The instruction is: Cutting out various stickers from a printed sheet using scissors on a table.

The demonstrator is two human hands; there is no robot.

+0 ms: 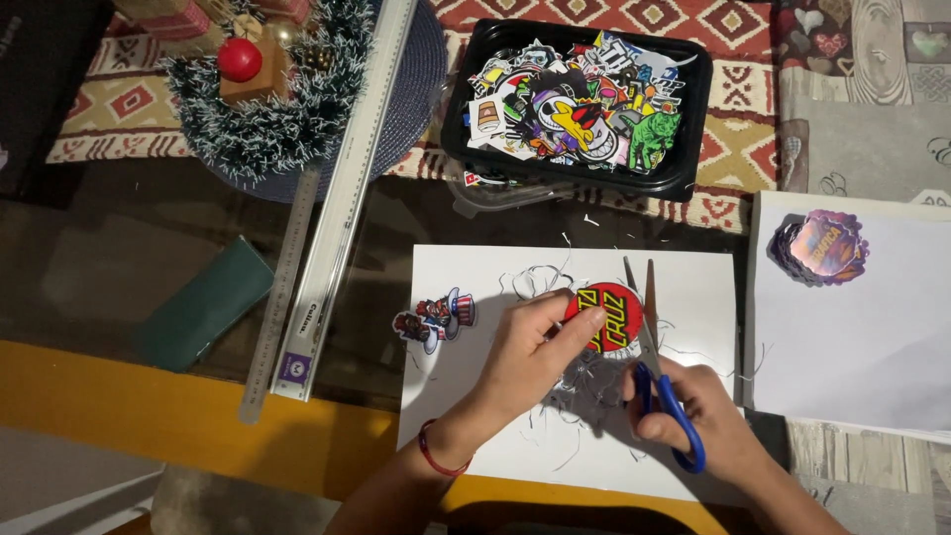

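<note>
My left hand [525, 352] pinches the left edge of a round red sticker [616, 315] with yellow lettering, holding it over a white sheet [693, 287]. My right hand [698, 406] grips blue-handled scissors [649, 337]; their blades are slightly apart and point away from me, along the sticker's right edge. Thin paper trimmings lie on the sheet around both hands. A red cord bracelet circles my left wrist. A small cut-out sticker of a figure in a striped hat [436, 319] lies on the sheet's left edge.
A black tray [693, 119] heaped with several stickers stands at the back. Long metal rulers [342, 198] lie diagonally at left beside a green case [203, 302]. A small tinsel tree [272, 99] stands far left. A purple sticker stack [822, 248] rests on white paper at right.
</note>
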